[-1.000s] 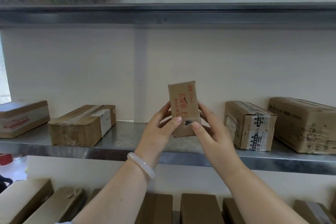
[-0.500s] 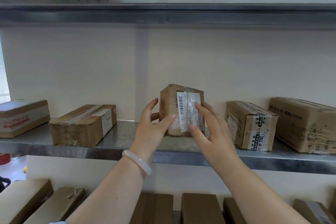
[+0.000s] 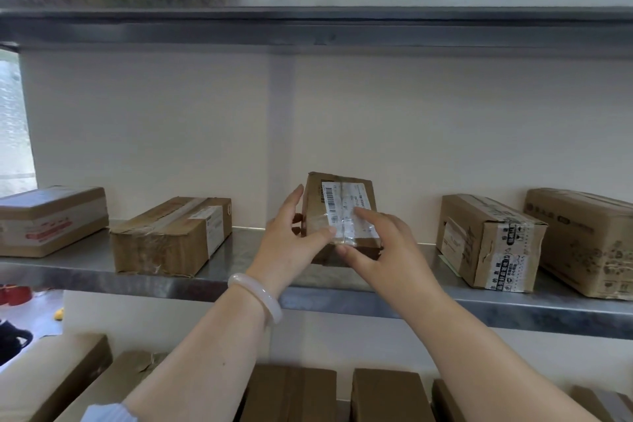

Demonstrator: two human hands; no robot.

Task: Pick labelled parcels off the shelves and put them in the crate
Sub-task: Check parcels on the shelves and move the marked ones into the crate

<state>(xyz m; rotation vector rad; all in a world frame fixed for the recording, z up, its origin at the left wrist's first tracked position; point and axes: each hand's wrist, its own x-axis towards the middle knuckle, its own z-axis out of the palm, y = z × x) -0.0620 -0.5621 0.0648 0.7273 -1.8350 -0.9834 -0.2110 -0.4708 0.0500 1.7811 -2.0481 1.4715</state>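
Both hands are on the small parcel (image 3: 337, 216), held up just above the shelf (image 3: 239, 250) at its middle. The left hand (image 3: 291, 236) wraps the parcel's left edge, thumb across the lower front and fingers behind; the right hand (image 3: 380, 243) steadies it from the right, forefinger laid on the white label (image 3: 346, 212) and thumb under the lower edge. That label is the change: a second ago the parcel stood on end with its plain printed face toward the person, and since then the hands have rolled it over, so the barcode and the taped-over sticker now face out, with the parcel tipped back a little. I judge this a check: the person has found the label, which marks this one as fit for picking. What remains is to carry it to the crate, which is not in sight from here. To the left of the left hand, well apart, a flat taped box (image 3: 171, 236) lies on the shelf, with a red-striped box (image 3: 51, 219) further left. To the right of the right hand an upright box with printed tape (image 3: 489, 243) stands near, with a larger carton (image 3: 582, 240) beyond it. A pale bangle (image 3: 257, 298) circles the left wrist. Below the arms, more brown boxes (image 3: 291, 394) sit on a lower level.
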